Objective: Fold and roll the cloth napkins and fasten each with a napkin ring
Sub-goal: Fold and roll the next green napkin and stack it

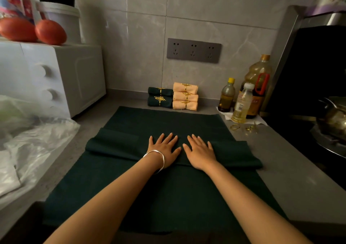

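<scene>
A folded dark green napkin (112,146) lies as a wide band across a larger dark green cloth (164,193) spread on the grey counter. My left hand (164,148), with a silver bangle at the wrist, and my right hand (200,150) press flat on the band's middle, fingers straight and spread. Against the back wall stand two rolled green napkins (160,96) and three rolled peach napkins (185,96), each held by a gold leaf ring. Loose gold napkin rings (243,128) lie on the counter at the right, beyond my right hand.
Oil bottles (243,101) stand at the back right beside a black stove with a metal pot (333,118). A white oven (56,79) with tomatoes on top is at the left, with clear plastic bags (37,137) in front. A socket panel (193,50) is on the wall.
</scene>
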The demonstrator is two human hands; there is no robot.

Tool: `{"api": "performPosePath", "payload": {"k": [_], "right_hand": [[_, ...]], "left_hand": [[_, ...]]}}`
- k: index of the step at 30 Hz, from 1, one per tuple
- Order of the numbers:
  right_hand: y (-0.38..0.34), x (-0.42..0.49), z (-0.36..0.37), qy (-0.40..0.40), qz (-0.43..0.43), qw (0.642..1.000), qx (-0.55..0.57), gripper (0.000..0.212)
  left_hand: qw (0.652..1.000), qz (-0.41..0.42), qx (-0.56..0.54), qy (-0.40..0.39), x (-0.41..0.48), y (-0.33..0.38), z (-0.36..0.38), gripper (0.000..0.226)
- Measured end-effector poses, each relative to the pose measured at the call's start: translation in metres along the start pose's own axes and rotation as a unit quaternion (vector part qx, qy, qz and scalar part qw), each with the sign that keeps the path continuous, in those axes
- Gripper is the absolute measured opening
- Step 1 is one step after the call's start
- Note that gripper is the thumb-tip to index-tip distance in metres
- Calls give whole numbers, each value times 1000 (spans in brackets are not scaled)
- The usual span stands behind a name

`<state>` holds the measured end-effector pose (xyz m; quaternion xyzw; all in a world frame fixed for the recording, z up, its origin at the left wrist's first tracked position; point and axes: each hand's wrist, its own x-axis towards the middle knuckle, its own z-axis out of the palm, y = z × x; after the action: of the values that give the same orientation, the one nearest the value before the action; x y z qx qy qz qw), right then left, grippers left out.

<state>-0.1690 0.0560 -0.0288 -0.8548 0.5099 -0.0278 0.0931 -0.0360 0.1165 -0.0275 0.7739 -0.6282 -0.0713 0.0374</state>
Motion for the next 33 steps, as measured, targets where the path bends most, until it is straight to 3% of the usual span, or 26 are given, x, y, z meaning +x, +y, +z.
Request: {"api": "performPosePath", "payload": {"k": [19,24,27,33], "right_hand": [[1,3,1,-1,-2,1000,-11,58],[-2,5,-8,-28,-1,999,41,60],[-13,-9,-20,-12,-68,992,109,57],[-33,-49,-28,29,-227,963,144,42]], "left_hand": [[991,-136,16,-6,-16,-135,-23,57],[996,-80,21,13,-7,-116,-40,61],[999,-17,-35,38,0,-98,-48,50],[999,2,-28,32,14,-90,-54,32]]}}
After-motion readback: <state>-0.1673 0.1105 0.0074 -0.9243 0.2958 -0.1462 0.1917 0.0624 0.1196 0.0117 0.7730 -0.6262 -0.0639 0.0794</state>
